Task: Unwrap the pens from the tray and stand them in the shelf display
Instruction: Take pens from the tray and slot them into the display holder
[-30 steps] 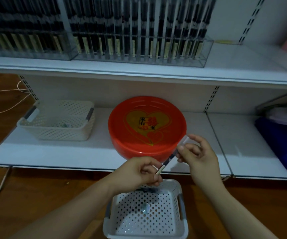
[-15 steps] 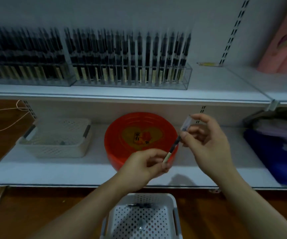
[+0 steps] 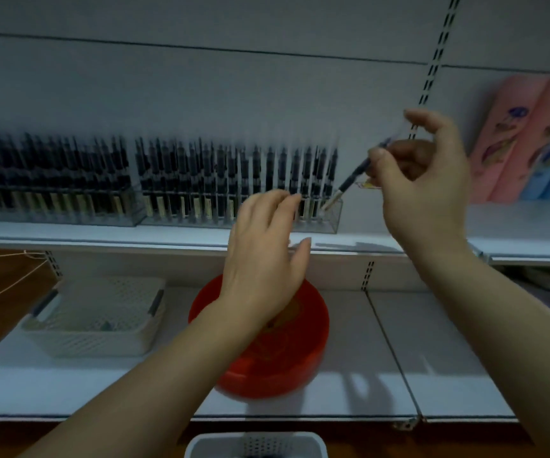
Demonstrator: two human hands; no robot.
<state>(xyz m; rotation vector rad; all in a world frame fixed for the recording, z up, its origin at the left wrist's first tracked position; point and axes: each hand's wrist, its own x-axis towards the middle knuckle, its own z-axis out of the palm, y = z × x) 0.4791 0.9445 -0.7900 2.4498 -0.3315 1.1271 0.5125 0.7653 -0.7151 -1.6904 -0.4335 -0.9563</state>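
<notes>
No writing legible anywhere; pen labels in the display are blurred, and the gold design on the red round tray (image 3: 303,365) is mostly hidden behind the left arm.

R hand (image 3: 429,193) pinches a dark pen (image 3: 353,180) between thumb and fingers, grip clamped on its upper part. Pen is tilted, pale lower end down-left, tip right at the right-end corner of the clear display rack (image 3: 320,223) on the upper shelf (image 3: 399,239); can't tell if the tip is inside a slot or just over the rim. Something thin and clear, maybe wrapper, shows near the R fingers, too blurred to be sure.

L hand (image 3: 267,256) is spread, fingers relaxed and apart, holding nothing, in front of the rack's right part and covering some of the standing pens there.

Rack is packed w/ upright dark pens, pale labels low on each. A 2nd full rack (image 3: 52,206) sits just beside it to the left.

Lower shelf (image 3: 448,375): red tray in the middle, cream perforated basket (image 3: 98,319) to its left, apart from it. Bare shelf to the right of the tray. White perforated basket (image 3: 257,444) at bottom edge, mostly cut off. Pink and blue packs (image 3: 528,140) stand far right on the upper shelf, well apart from the rack, w/ open shelf between.
</notes>
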